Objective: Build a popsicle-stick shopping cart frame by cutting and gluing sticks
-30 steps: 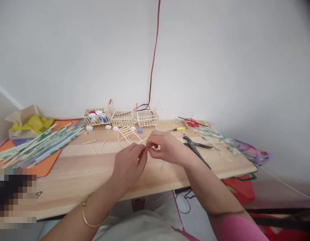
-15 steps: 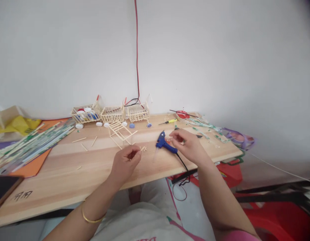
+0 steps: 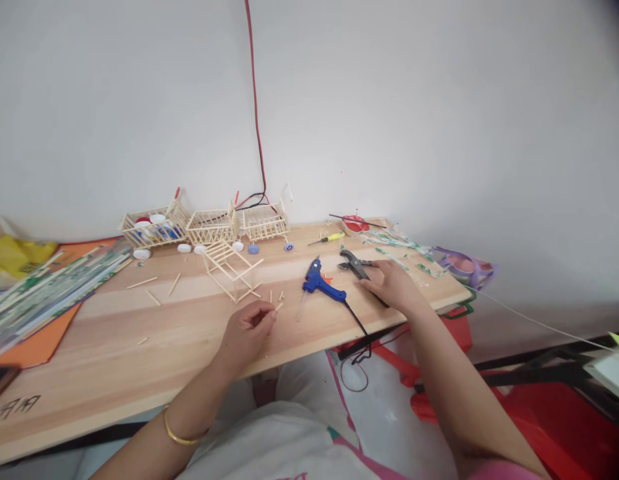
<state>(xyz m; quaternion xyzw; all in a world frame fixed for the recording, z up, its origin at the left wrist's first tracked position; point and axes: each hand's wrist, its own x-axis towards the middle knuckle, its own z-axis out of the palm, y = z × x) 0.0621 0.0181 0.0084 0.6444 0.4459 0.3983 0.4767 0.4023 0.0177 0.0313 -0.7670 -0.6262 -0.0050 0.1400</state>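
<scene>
My left hand (image 3: 249,331) is closed, with a short wooden stick (image 3: 279,307) pinched at its fingertips just above the tabletop. My right hand (image 3: 393,287) has its thumb and fingers on the handles of dark pliers (image 3: 358,268), which lie on the table with the jaws pointing left. Between the two hands rests a blue glue gun (image 3: 323,285), its cord trailing off the front edge. Beyond my left hand stands a partly built frame of thin sticks (image 3: 232,270). Small cut stick pieces (image 3: 281,295) lie near my left fingertips.
Three stick-built carts on wheels, including one holding bottle caps (image 3: 154,227), line the wall. A yellow-handled screwdriver (image 3: 332,238) and a red dish (image 3: 356,224) sit farther back. Wrapped sticks (image 3: 54,287) lie on an orange folder (image 3: 54,337) at left. Plastic scraps (image 3: 409,248) litter the right side.
My right hand has moved right, from beside the glue gun onto the pliers, which now show more fully. My left hand stays low with its fingers pinched. The whole view has shifted slightly.
</scene>
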